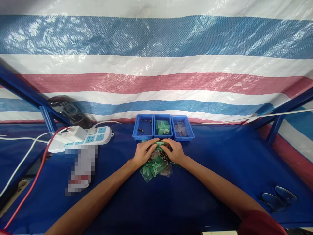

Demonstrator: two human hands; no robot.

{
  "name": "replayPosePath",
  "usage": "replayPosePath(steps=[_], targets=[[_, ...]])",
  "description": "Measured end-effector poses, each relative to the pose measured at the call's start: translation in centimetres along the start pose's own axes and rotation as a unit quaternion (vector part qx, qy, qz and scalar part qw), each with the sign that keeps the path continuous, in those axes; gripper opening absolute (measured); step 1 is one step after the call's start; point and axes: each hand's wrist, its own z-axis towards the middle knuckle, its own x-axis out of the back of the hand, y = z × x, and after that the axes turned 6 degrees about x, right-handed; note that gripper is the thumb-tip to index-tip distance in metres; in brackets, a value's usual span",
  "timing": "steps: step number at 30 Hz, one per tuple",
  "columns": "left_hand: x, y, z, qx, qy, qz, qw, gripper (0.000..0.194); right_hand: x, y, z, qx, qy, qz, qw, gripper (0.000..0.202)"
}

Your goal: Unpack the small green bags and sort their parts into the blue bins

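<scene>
Centrally, both hands meet above the table (210, 148), just below three blue trays. The left hand (143, 153) and the right hand (176, 152) bring thumb and fingers together on a small green packet (160, 143), which lies between them at the centre of the frame. Directly below, a loose pile of clear and green bags (153, 168) and small dark pieces (163, 157) rests on the surface. Of the trays, the left tray (144, 137) contains a few dark parts, the middle tray (163, 136) green packets, and the right tray (184, 138) clear packets. A white power strip (105, 134) occupies the left of the frame, a pair of glasses (273, 200) the lower right; a striped sheet (156, 83) spans the upper half.
</scene>
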Motion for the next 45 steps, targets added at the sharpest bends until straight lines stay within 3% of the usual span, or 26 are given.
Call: replayPosePath(steps=[5, 9, 15, 17, 21, 27, 33, 37, 43, 45], targets=[[0.1, 0.2, 0.3, -0.061, 0.018, 0.014, 0.998, 0.014, -0.2, 0.0, -0.2, 0.020, 0.051, -0.028, 0.998, 0.018], [0.2, 0.4, 0.4, -0.055, 0.022, 0.025, 0.998, 0.017, -0.2, 0.0, -0.2, 0.036, 0.097, -0.043, 0.994, 0.022], [0.2, 0.5, 0.0, -0.055, 0.071, 0.051, 0.995, 0.013, 0.2, -0.2, 0.0, 0.021, 0.037, -0.016, 0.999, 0.028], [0.1, 0.5, -0.1, -0.065, 0.085, 0.049, 0.993, 0.013, 0.3, -0.1, 0.1, 0.018, 0.014, -0.011, 1.000, 0.020], [-0.1, 0.4, 0.2, -0.067, 0.046, 0.028, 0.996, 0.016, 0.3, -0.1, 0.2, 0.010, 0.023, -0.014, 1.000, 0.015], [-0.4, 0.0, 0.4, -0.007, -0.019, 0.049, 0.999, 0.024, 0.2, 0.0, 0.1, 0.016, 0.060, -0.026, 0.998, 0.017], [-0.5, -0.5, 0.0, 0.052, 0.012, 0.026, 0.998, 0.023, 0.1, 0.0, 0.0, -0.001, 0.059, -0.015, 0.998, 0.017], [-0.6, -0.7, -0.3, 0.097, 0.029, -0.033, 0.994, 0.045, 0.1, 0.0, 0.1, -0.002, 0.022, 0.000, 1.000, 0.020], [-0.6, -0.3, -0.2, 0.070, 0.023, -0.004, 0.997, 0.049, 0.1, 0.3, 0.0, -0.012, -0.007, -0.037, 0.999, 0.030], [-0.5, -0.1, -0.1, 0.061, 0.013, 0.015, 0.998, 0.040, 0.1, 0.3, 0.1, -0.004, -0.010, -0.036, 0.999, 0.032]])
